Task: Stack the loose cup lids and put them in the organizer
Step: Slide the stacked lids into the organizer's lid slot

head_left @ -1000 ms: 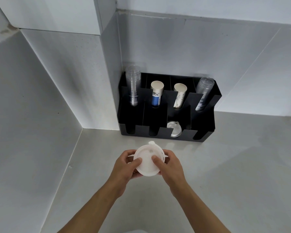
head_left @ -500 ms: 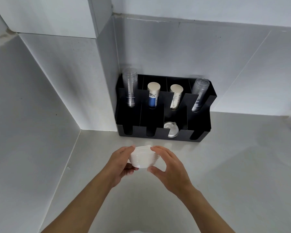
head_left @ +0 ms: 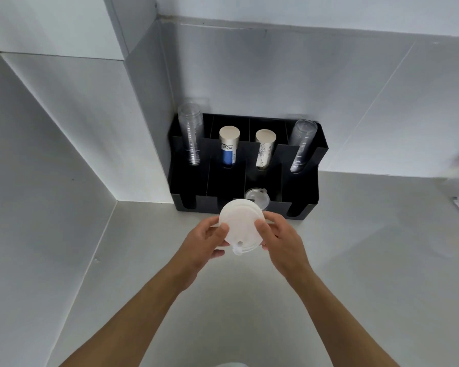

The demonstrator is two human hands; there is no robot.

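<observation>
Both hands hold one stack of white cup lids (head_left: pixel 240 227) above the grey counter (head_left: pixel 355 260). The left hand (head_left: pixel 204 243) grips its left edge with the thumb on top, and the right hand (head_left: pixel 281 241) grips the right edge in the same way. The flat round side of the stack faces the camera, and a small tab sticks out at the near edge, between the two thumbs.

Just beyond the hands stands the black organizer (head_left: pixel 306 181), in the corner of the white walls. Directly behind the stack, one clear lid (head_left: pixel 257 197) stands in a front slot. Farther back are four upright stacks: clear plastic cups (head_left: pixel 191 136), blue paper cups (head_left: pixel 228 148), white patterned paper cups (head_left: pixel 264 149) and more clear cups (head_left: pixel 301 145).
</observation>
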